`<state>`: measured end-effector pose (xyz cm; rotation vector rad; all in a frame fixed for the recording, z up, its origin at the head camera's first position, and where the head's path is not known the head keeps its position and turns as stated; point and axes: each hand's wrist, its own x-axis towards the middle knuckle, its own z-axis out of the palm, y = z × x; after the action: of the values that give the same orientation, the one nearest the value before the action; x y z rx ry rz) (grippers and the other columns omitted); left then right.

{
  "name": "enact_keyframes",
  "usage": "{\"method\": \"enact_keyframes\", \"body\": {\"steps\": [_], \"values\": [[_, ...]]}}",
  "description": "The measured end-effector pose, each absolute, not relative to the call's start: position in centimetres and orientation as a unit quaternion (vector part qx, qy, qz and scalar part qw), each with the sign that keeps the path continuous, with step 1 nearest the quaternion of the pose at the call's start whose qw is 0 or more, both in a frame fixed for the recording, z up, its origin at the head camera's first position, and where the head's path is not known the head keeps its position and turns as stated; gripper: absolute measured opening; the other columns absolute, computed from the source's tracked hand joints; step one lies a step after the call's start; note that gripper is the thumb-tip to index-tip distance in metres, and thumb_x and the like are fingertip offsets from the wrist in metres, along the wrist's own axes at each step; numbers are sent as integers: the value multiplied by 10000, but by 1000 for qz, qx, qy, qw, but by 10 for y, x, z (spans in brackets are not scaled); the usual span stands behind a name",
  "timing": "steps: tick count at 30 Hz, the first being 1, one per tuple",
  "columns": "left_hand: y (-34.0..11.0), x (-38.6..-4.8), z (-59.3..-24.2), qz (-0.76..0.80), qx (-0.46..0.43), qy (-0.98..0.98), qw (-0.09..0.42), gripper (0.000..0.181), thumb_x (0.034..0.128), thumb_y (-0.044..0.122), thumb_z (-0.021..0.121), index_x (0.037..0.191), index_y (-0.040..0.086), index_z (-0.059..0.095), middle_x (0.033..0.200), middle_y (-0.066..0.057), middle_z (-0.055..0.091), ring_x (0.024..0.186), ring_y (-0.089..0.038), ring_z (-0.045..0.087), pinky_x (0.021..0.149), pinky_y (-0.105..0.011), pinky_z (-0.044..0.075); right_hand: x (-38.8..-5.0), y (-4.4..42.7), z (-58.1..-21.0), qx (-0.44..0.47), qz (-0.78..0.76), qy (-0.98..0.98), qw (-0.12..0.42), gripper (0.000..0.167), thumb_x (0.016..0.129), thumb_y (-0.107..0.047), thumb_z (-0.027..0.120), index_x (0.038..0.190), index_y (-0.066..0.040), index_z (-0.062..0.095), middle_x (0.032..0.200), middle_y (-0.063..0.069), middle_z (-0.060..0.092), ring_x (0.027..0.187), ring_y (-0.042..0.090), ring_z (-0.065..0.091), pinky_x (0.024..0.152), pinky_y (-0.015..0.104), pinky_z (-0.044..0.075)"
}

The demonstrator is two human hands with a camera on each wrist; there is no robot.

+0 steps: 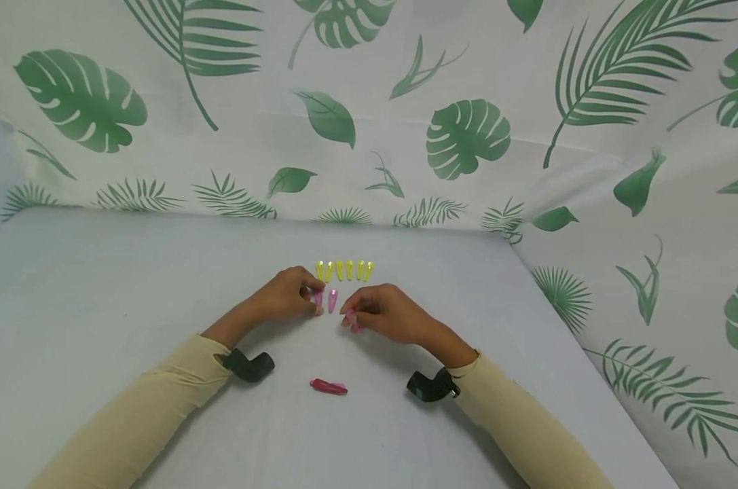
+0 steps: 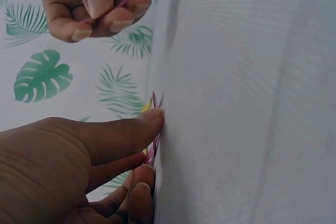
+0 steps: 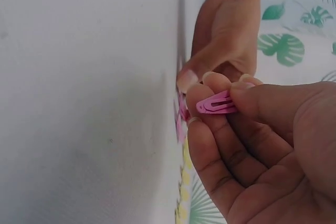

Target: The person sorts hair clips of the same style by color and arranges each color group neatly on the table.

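Observation:
My right hand (image 1: 393, 316) pinches a pink snap hair clip (image 3: 216, 103) between thumb and fingers, raised above the table; the right wrist view shows its slotted metal shape. To the left, my left hand (image 1: 286, 295) holds another pink hair clip (image 1: 318, 299) at the table surface, thumb at its near end and fingers at the far end. Between the two hands a pink hair clip (image 1: 333, 301) lies by itself, pointing toward me. Just beyond them, several yellow hair clips (image 1: 349, 270) form a side-by-side row.
Nearer to me on the white table (image 1: 222, 435) lies a red hair clip (image 1: 328, 387) with a bit of pink showing beside it. A leaf-printed cloth (image 1: 393, 136) hangs behind the table and along its right side. Black wrist devices (image 1: 430, 386) sit at both cuffs.

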<state>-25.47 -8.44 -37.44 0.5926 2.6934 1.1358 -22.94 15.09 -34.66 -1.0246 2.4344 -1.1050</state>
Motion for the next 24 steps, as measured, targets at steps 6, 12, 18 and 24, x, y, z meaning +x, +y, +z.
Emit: {"method": "enact_keyframes", "body": {"steps": [6,12,18,24], "values": [[-85,-255,-374,384,203,897,76,414,787,79,790,1167,-44,683,967,-86,600,831,-191,533,725,-305,436,-242,149,-350,-350,-401,836,131,150,920,39,605,1042,16,688,880,40,702,757,139,632,666,269,480],[-85,-254,-373,386,205,896,75,413,792,85,786,1170,-44,680,996,-93,604,841,-193,537,735,-307,438,-251,145,-353,-323,-398,851,113,111,919,14,630,1000,-10,702,849,23,697,739,137,624,647,262,463],[-86,-254,-372,382,207,897,75,412,796,81,783,1172,-51,676,987,-93,603,846,-196,534,732,-305,435,-258,141,-356,-288,-397,867,94,94,910,-5,650,979,-13,714,866,38,669,720,141,606,680,258,503],[-86,-255,-372,392,217,891,76,414,786,69,786,1157,-77,674,965,-106,599,822,-197,529,706,-298,432,-264,138,-359,-272,-418,863,83,100,895,-25,679,986,-5,715,835,47,674,709,151,629,666,275,503]]}}
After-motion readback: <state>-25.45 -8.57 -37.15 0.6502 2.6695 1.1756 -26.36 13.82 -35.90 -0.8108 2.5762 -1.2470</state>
